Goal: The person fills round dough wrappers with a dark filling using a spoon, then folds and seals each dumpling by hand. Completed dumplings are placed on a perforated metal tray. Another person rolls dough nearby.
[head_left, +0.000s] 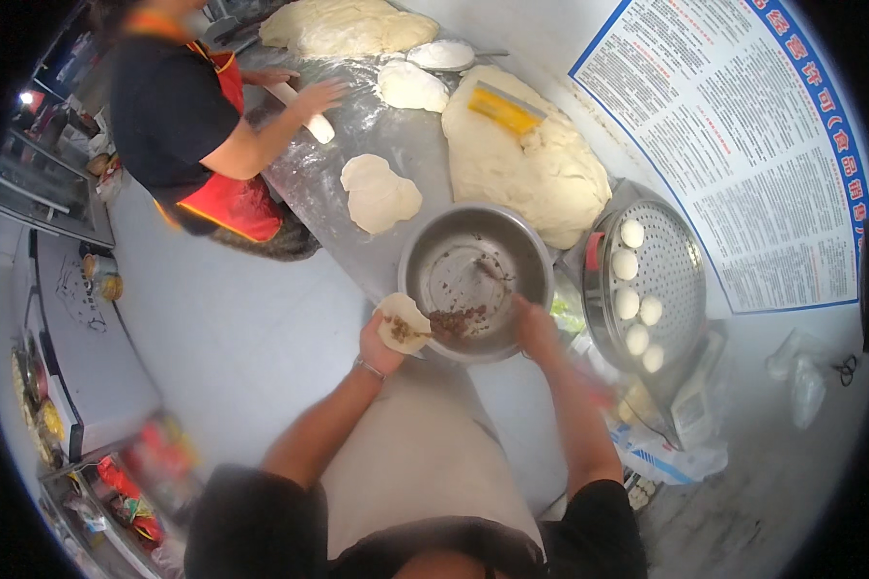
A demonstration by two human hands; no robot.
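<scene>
At left, a white cabinet [101,343] stands on the floor, well apart from the worktop [377,256]. A co-worker [169,125] in a black top and red apron [227,207] stands at the worktop's left edge, both hands at a white rolling pin [318,126]. A long dough mass [348,27] lies at the far edge; a thin, flat dough sheet [381,193] lies nearer, just behind the bowl. The left hand [375,351], in front of the near edge, holds a round dough wrapper [413,311] beside the bowl's left rim, its fingers curled around the wrapper's underside; brown filling [396,331] sits on the wrapper. The metal bowl [454,236], at the near edge, contains more brown filling, gathered mainly toward its front, with smears on the wall. A large dough slab [531,174] lies behind it toward the right edge, a yellow scraper [505,111] resting on top. The right hand [536,330] is at the bowl's right rim; whether its fingers are pinching anything cannot be determined. Farther right, a perforated metal tray [676,265] bears six white dough balls [627,303], grouped toward its left side. A printed poster [743,154] is fixed to the wall beyond.
</scene>
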